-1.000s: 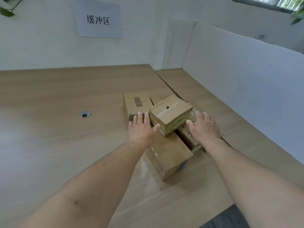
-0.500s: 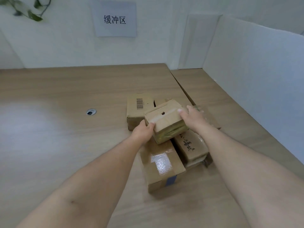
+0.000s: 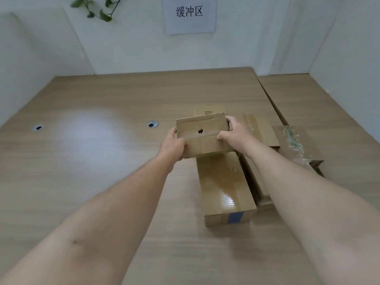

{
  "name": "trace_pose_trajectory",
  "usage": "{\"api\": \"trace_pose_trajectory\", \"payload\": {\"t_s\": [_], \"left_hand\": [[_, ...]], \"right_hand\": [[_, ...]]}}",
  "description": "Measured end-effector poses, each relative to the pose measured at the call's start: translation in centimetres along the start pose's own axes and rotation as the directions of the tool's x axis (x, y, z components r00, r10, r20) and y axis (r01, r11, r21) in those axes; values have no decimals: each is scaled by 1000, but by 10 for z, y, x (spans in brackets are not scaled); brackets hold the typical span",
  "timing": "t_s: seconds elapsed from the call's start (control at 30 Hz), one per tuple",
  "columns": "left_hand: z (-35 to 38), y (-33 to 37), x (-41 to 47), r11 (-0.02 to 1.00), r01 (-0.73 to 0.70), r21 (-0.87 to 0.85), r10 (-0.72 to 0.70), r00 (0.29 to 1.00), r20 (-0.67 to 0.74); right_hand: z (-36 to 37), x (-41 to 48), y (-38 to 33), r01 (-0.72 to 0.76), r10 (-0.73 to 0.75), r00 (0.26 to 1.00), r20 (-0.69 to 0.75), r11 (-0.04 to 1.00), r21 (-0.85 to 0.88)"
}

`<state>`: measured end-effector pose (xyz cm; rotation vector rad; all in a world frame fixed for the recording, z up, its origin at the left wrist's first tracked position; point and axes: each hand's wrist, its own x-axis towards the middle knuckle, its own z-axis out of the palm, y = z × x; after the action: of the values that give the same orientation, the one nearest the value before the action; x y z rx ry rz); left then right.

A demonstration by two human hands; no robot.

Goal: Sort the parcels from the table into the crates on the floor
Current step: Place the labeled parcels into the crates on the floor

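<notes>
A small cardboard parcel [image 3: 202, 134] with a dark hole in its top is held between both hands above the pile. My left hand [image 3: 171, 146] grips its left end, and my right hand [image 3: 236, 133] grips its right end with the fingers curled over the far corner. Below it lies a long taped parcel [image 3: 225, 190] with a blue strip at its near end. A barcoded parcel [image 3: 208, 110] peeks out behind. More parcels [image 3: 298, 142] lie to the right, partly hidden by my right forearm. No crates are in view.
The parcels rest on a wide wooden table [image 3: 92, 171] with two cable holes [image 3: 152, 124]. White partition walls close off the back and right. A paper sign [image 3: 189, 13] hangs on the back wall, with a plant sprig at the upper left.
Both hands went from resting beside the small parcel to gripping its ends and lifting it off the pile. The view has shifted, so the pile now sits further right.
</notes>
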<state>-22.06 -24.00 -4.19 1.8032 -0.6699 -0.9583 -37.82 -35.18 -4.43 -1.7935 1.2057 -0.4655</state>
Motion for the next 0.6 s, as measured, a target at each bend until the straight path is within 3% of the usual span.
{"api": "trace_pose_trajectory", "payload": {"t_s": [0.3,0.43,0.6], "left_hand": [[-88,-34,-26,993,91,-74,-101,983,-152],[-139,-58,-43,979,180,-96,-191,973,-128],[-203,-99,-70,950,240,-202,-290,918,-270]], "right_hand": [[78,-16,-44,100,-91,986,136,993,-62],[129,-33,-67,88,-59,984,171,982,-165],[203,-59,-97,100,-63,981,182,974,-201]]}}
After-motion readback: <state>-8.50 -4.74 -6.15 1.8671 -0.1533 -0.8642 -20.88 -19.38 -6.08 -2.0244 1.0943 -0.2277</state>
